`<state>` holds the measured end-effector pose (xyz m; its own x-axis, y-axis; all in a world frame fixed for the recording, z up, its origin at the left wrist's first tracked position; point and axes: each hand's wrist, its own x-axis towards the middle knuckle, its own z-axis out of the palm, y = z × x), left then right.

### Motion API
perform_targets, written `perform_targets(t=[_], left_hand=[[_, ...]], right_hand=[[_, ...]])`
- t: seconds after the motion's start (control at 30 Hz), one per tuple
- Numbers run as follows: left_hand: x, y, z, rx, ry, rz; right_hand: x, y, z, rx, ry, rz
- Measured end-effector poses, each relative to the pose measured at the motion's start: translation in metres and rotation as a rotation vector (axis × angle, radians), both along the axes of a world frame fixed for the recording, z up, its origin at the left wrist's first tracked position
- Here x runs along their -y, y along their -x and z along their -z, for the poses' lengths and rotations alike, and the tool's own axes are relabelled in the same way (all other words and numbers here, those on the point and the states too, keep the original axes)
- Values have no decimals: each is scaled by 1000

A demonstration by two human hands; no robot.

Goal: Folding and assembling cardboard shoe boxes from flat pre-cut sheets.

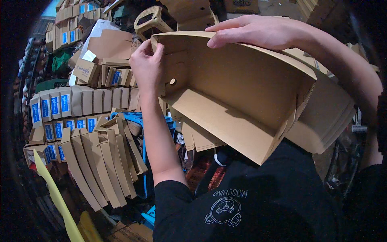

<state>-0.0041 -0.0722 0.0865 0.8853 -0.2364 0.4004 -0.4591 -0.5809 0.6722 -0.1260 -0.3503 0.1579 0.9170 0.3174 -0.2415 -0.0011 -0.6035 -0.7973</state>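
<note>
An open brown cardboard box point(238, 72), long and shallow with a small round hole in its left end wall, is tilted in front of my body. At its upper left corner, my left hand point(147, 66) is closed, pinching the end wall's edge between thumb and fingers. Over the long far wall reaches my right hand point(258, 33), gripping the top edge with the thumb on the inner side; the other fingers are partly hidden behind the board. Flat cardboard sheets point(324, 115) lie in a stack beneath and right of the box.
Several folded cardboard strips point(94, 161) lean in a row at the left. Behind them, rows of finished boxes point(80, 101) carry blue labels. A blue plastic stool point(139, 121) stands beside my left forearm, and a tan stool point(155, 20) stands farther back. Yellow sheeting point(60, 197) rises at the lower left.
</note>
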Motion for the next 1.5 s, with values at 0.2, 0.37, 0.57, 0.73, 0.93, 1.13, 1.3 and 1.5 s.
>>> perform_targets(t=[0.2,0.37,0.57,0.73,0.93,1.13,1.3,1.5], left_hand=[[-18,-13,12,-100,247,192],[-14,-6,12,-63,325,175],[-20,2,-4,7,-65,71],[-20,2,-3,142,-80,72],[-22,1,-2,120,-39,96],[-26,-5,4,105,9,129],[-29,-7,5,-46,119,209],[-32,-6,4,-24,129,193]], right_hand=[[-2,3,1,18,5,-22],[-4,4,-1,65,90,-23],[-6,9,-8,-8,34,-17],[-3,5,0,52,12,-41],[-5,11,-7,23,78,-22],[-5,13,-2,50,34,-48],[-7,12,10,50,66,-27],[-7,13,9,44,81,-7]])
